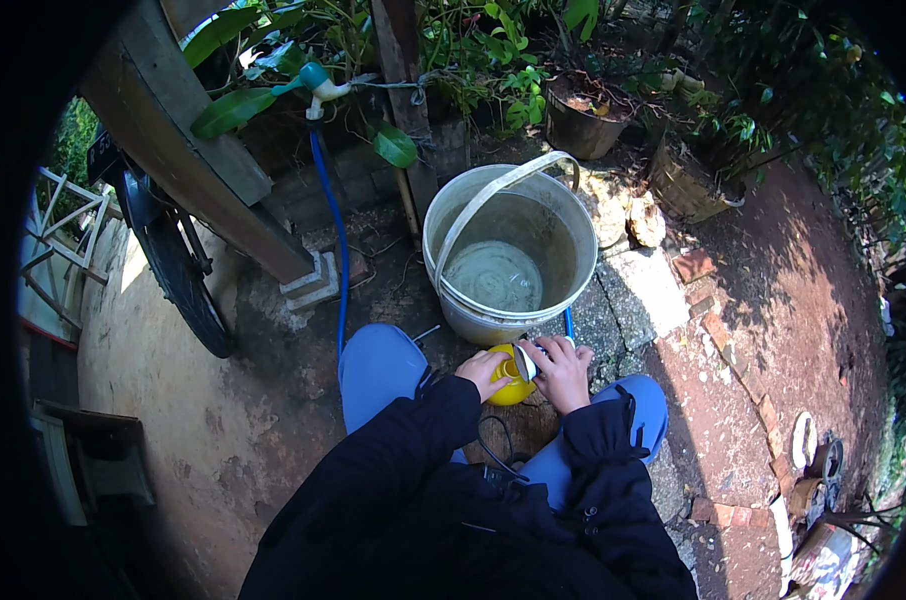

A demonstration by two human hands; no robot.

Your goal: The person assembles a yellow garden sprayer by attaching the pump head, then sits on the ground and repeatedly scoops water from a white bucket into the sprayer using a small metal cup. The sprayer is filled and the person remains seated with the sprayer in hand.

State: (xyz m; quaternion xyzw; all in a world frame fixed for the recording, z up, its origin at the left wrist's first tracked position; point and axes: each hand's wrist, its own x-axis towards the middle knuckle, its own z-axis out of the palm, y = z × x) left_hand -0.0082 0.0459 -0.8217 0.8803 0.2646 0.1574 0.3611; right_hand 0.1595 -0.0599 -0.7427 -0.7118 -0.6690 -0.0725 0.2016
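Observation:
A round yellow plastic container [508, 395] with an opening at its top sits low between my knees. My left hand [481, 373] grips its left side near the opening. My right hand [564, 373] holds a small white-and-dark piece [526, 361] tilted at the right of that opening; whether the two touch, I cannot tell. Fingers hide most of the piece, so its kind is unclear. Just beyond my hands stands a large whitish plastic bucket [472, 324] with its handle [490, 195] raised. Shallow water [494, 277] shows at its bottom.
A blue hose [333, 202] hangs from a teal-and-white tap [319, 90] at the back left. Beside it, a wooden post [205, 165] slants onto a concrete footing [310, 285]. A motorcycle wheel [175, 277] is farther left. Potted plants [584, 124] and bricks [693, 266] lie right.

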